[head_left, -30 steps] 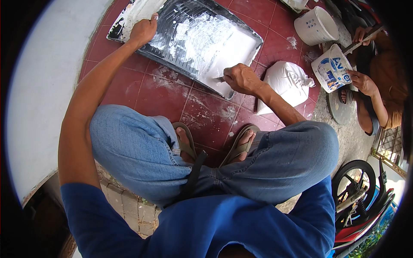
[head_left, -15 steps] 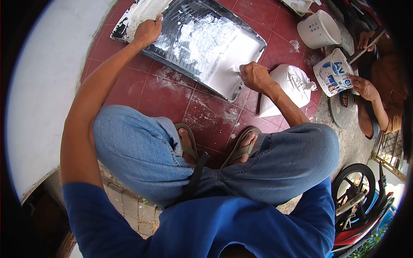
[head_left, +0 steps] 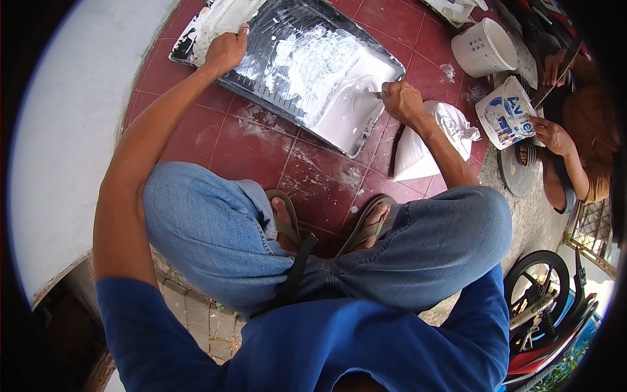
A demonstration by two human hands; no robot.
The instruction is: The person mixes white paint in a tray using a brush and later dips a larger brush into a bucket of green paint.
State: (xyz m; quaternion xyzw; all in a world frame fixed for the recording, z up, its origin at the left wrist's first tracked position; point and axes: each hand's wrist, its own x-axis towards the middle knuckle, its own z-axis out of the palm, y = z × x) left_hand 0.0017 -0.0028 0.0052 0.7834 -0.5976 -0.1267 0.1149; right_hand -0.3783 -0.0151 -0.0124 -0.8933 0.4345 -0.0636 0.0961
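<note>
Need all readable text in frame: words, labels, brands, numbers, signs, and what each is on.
Blue-printed white bucket: large blue lettering, partly legible; wording not copied out here. Its smaller print is too small to read.
Second white bucket: small blue marks, too small to read.
Motorcycle: any markings too small to read.
Tied white sack: no legible text.
Paint tray: none visible.
</note>
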